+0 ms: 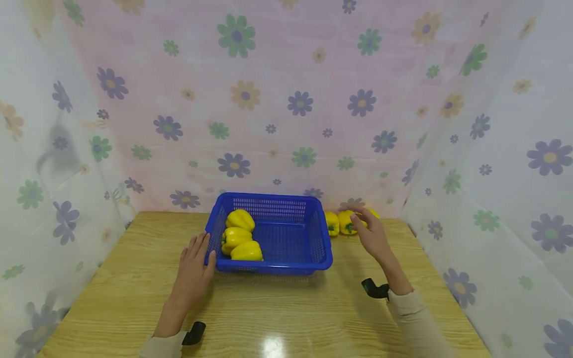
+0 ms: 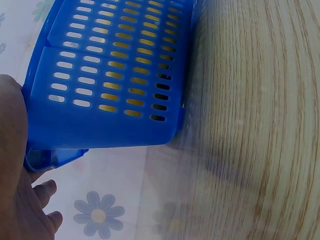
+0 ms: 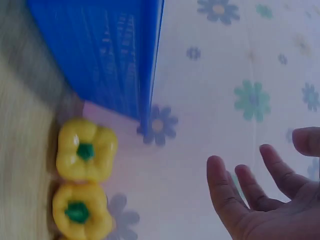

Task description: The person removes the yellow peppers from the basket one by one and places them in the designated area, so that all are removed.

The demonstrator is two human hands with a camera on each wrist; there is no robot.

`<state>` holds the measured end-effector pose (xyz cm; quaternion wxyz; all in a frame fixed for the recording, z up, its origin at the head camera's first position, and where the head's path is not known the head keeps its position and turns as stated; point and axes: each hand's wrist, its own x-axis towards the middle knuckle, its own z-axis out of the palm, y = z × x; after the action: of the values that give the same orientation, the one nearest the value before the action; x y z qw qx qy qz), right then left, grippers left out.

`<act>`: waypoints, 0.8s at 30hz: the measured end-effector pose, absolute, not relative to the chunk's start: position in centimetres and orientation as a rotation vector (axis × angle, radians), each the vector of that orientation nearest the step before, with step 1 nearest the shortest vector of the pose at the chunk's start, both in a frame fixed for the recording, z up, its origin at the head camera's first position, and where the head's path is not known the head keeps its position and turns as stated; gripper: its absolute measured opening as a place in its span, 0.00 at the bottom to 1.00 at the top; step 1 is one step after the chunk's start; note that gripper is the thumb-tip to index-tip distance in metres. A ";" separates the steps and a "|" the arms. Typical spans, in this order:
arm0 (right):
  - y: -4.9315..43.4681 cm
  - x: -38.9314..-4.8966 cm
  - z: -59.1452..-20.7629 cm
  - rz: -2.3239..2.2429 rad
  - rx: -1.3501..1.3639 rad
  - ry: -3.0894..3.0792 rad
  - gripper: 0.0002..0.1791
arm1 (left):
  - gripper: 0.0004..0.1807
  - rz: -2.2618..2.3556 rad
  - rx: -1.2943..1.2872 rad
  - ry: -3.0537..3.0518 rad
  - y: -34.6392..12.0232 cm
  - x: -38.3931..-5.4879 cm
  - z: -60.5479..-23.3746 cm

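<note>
A blue plastic basket (image 1: 282, 264) with slotted walls stands on the table, with three yellow bell peppers (image 1: 241, 251) along its left inside. My left hand (image 1: 192, 271) rests against the basket's left rim, its fingers extended; in the left wrist view that hand (image 2: 20, 195) shows at the left edge beside the basket wall (image 2: 110, 135). Over more yellow bell peppers (image 1: 332, 223) to the right of the basket hovers my right hand (image 1: 372, 233). It holds nothing, and its fingers (image 3: 225, 195) are spread apart from the peppers (image 3: 86, 150) in the right wrist view.
The wood-grain table (image 1: 268, 308) extends in front of the basket and to both sides. Flower-printed curtains (image 1: 277, 99) enclose the back and sides. A black wrist mount (image 1: 375, 288) sticks out beside the right sleeve, another (image 1: 194, 333) beside the left.
</note>
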<state>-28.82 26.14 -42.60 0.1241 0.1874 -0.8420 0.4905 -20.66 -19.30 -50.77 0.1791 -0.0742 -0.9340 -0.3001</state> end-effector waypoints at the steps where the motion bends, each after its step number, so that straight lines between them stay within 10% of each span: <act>1: 25.5 -28.5 -42.8 1.451 0.566 -2.410 0.22 | 0.31 -0.853 -0.209 -2.641 -19.3 -20.7 -50.8; 24: 11.0 -25.0 -46.4 1.653 0.772 -2.597 0.19 | 0.31 -0.855 -0.215 -2.628 -19.2 -20.4 -50.6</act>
<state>-25.05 10.96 -46.37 -0.0160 0.2434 -0.8181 0.5208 -20.41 -19.21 -50.57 0.1841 -0.0761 -0.9319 -0.3031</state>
